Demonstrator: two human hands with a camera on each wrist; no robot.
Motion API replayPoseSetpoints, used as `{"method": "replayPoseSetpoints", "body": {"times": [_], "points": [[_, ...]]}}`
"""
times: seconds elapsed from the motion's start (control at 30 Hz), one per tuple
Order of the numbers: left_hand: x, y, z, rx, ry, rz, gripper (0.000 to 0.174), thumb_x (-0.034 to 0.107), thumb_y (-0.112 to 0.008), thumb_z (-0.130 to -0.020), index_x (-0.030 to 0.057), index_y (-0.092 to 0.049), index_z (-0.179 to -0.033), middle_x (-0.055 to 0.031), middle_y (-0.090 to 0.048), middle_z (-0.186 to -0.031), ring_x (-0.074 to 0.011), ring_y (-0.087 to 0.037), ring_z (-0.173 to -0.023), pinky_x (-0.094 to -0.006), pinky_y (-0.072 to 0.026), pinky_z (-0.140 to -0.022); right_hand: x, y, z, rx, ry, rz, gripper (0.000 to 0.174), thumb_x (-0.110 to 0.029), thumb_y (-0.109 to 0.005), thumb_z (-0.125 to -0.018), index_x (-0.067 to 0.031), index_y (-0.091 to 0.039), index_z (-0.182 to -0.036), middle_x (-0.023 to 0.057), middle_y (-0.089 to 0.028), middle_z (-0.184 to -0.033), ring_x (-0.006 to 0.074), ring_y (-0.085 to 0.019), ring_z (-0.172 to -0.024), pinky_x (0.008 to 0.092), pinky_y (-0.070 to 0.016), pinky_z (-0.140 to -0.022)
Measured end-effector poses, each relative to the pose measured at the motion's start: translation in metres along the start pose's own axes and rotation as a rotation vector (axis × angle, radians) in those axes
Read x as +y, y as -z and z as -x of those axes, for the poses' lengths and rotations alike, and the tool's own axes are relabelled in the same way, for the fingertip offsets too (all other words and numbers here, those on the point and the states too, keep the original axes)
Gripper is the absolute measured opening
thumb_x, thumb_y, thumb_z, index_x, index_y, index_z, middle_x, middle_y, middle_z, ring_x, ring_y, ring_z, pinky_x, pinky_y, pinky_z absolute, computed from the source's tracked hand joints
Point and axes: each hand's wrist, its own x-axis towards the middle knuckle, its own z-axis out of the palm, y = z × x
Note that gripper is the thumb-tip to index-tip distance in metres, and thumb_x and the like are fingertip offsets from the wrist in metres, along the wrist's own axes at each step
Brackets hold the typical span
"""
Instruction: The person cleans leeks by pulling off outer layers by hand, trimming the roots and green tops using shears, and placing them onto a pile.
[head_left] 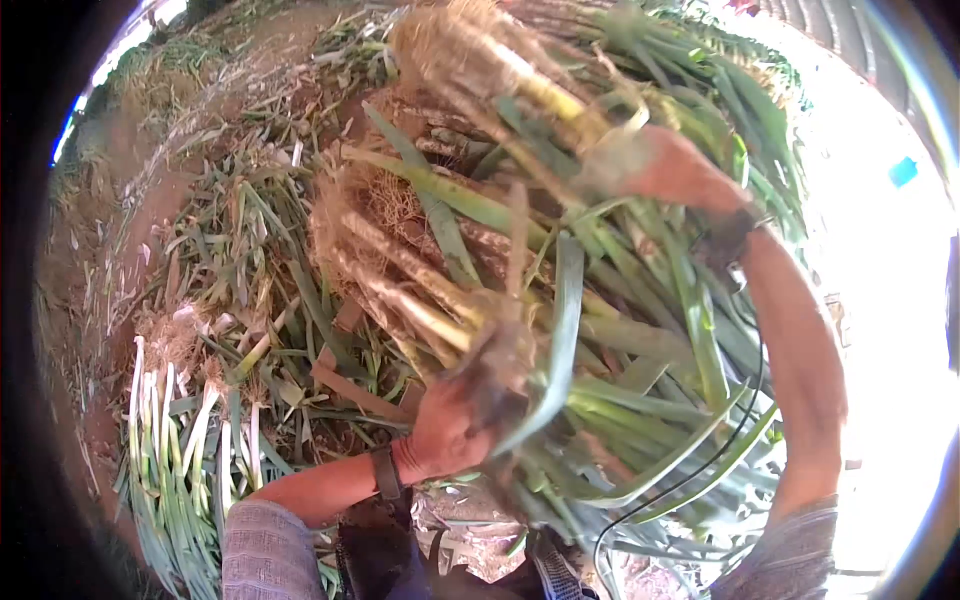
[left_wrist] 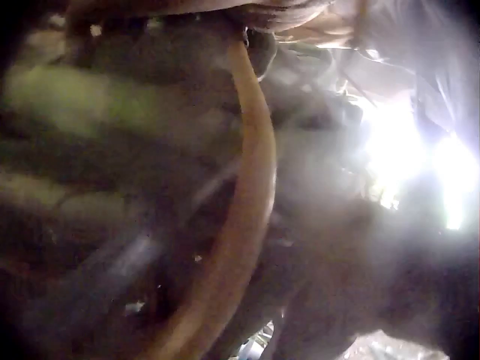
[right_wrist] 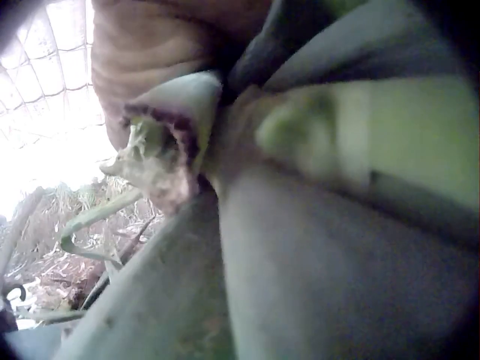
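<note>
My left hand (head_left: 450, 425) grips several leeks (head_left: 425, 315) around their stalks, with the brown roots pointing up and away. Higher and to the right, my right hand (head_left: 665, 170), blurred, holds another bunch of leeks (head_left: 530, 85) by the stalks. Broad green leaves (head_left: 640, 340) trail down from both bunches toward my lap. In the right wrist view, the palm (right_wrist: 150, 52) lies against thick leaves (right_wrist: 300, 262) and a torn leaf end (right_wrist: 161, 165). A yellow-brown bent stalk (left_wrist: 257, 165) hangs below the fingers in the dim left wrist view.
Cleaned leeks (head_left: 165, 430) with white stems lie in a row at the left. Loose trimmed leaves (head_left: 250, 240) litter the soil (head_left: 160, 210) beyond them. More leeks are heaped at the back right, and a thin black cable (head_left: 700, 468) runs by the right arm.
</note>
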Motion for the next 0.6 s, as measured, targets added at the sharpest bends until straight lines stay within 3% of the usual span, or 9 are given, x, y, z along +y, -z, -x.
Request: {"method": "replayPoseSetpoints", "body": {"times": [0.1, 0.23, 0.27, 0.33, 0.37, 0.4, 0.47, 0.5, 0.6], "points": [[0.001, -0.009, 0.038, -0.179, -0.039, -0.113, 0.045, 0.026, -0.063, -0.079, 0.0041, -0.062, -0.119, -0.0227, -0.055, -0.1, -0.0376, -0.051, -0.087, -0.0491, -0.0405, -0.082, -0.04, -0.022, 0.039, -0.063, 0.117, -0.035, 0.066, -0.041, -0.076, -0.069, -0.0144, -0.061, -0.127, 0.0202, -0.067, -0.109, 0.0383, -0.064, -0.102, 0.0445, -0.0492, -0.093], [0.044, -0.002, 0.052, -0.106, -0.053, -0.181, 0.05, 0.029, -0.066, -0.082, 0.002, -0.06, -0.123, -0.0191, -0.057, -0.09, -0.037, -0.053, -0.09, -0.0489, -0.044, -0.082, -0.059, -0.072, 0.082, 0.071, 0.226, 0.046, 0.062, -0.038, -0.073, -0.07, -0.0106, -0.059, -0.124, 0.0226, -0.067, -0.105, 0.0402, -0.063, -0.102, 0.0469, -0.0503, -0.09], [0.046, -0.002, 0.072, -0.102, -0.037, -0.187, 0.05, 0.029, -0.066, -0.082, 0.002, -0.06, -0.123, -0.0191, -0.057, -0.09, -0.037, -0.053, -0.09, -0.0489, -0.044, -0.082, -0.079, -0.087, 0.094, 0.007, 0.13, 0.054, 0.063, -0.034, -0.072, -0.072, -0.0099, -0.055, -0.127, 0.0198, -0.068, -0.103, 0.0402, -0.063, -0.099, 0.0465, -0.0512, -0.087], [0.012, -0.013, 0.093, -0.309, 0.006, -0.24, 0.045, 0.029, -0.066, -0.083, 0.0012, -0.063, -0.117, -0.0198, -0.06, -0.092, -0.0355, -0.053, -0.094, -0.0455, -0.0467, -0.083, -0.118, -0.099, 0.107, -0.031, 0.058, 0.082, 0.064, -0.029, -0.07, -0.073, -0.0092, -0.051, -0.13, 0.017, -0.069, -0.102, 0.0403, -0.064, -0.096, 0.0462, -0.0521, -0.085], [-0.01, -0.03, 0.104, -0.263, 0.063, -0.182, 0.041, 0.034, -0.066, -0.083, -0.0009, -0.067, -0.104, -0.0236, -0.061, -0.093, -0.0364, -0.057, -0.091, -0.0444, -0.0503, -0.079, -0.133, -0.095, 0.111, -0.067, -0.021, 0.168, 0.065, -0.03, -0.069, -0.072, -0.0074, -0.05, -0.131, 0.0186, -0.069, -0.1, 0.0403, -0.065, -0.095, 0.0469, -0.0524, -0.084], [0.0, -0.021, 0.104, -0.24, 0.055, -0.197, 0.041, 0.034, -0.066, -0.083, -0.0009, -0.067, -0.104, -0.0236, -0.061, -0.093, -0.0364, -0.057, -0.091, -0.0444, -0.0503, -0.079, -0.147, -0.091, 0.116, -0.087, -0.107, 0.252, 0.067, -0.03, -0.068, -0.072, -0.0056, -0.049, -0.131, 0.0201, -0.069, -0.097, 0.0403, -0.065, -0.094, 0.0476, -0.0526, -0.083], [0.033, 0.006, 0.097, -0.484, 0.204, -0.331, 0.043, 0.039, -0.065, -0.084, -0.0034, -0.067, -0.091, -0.0239, -0.061, -0.093, -0.0368, -0.062, -0.083, -0.0454, -0.0517, -0.07, -0.16, -0.079, 0.126, -0.078, -0.055, 0.275, 0.066, -0.033, -0.068, -0.07, -0.0028, -0.051, -0.127, 0.0225, -0.068, -0.099, 0.0393, -0.066, -0.096, 0.048, -0.0525, -0.084], [0.054, 0.019, 0.096, -0.365, 0.156, -0.252, 0.046, 0.041, -0.063, -0.086, -0.0048, -0.066, -0.084, -0.0215, -0.062, -0.086, -0.0375, -0.063, -0.071, -0.0475, -0.051, -0.061, -0.162, -0.08, 0.128, -0.106, -0.061, 0.26, 0.066, -0.034, -0.068, -0.07, -0.0022, -0.051, -0.126, 0.023, -0.068, -0.099, 0.0399, -0.066, -0.096, 0.0487, -0.0521, -0.084], [0.049, 0.024, 0.114, -0.412, 0.217, -0.293, 0.045, 0.04, -0.061, -0.087, -0.0046, -0.066, -0.09, -0.0186, -0.061, -0.076, -0.0343, -0.064, -0.068, -0.0451, -0.0517, -0.06, -0.16, -0.088, 0.137, -0.161, -0.066, 0.231, 0.066, -0.036, -0.067, -0.071, -0.0023, -0.05, -0.126, 0.0234, -0.068, -0.099, 0.0408, -0.065, -0.096, 0.0496, -0.0511, -0.085]]}}
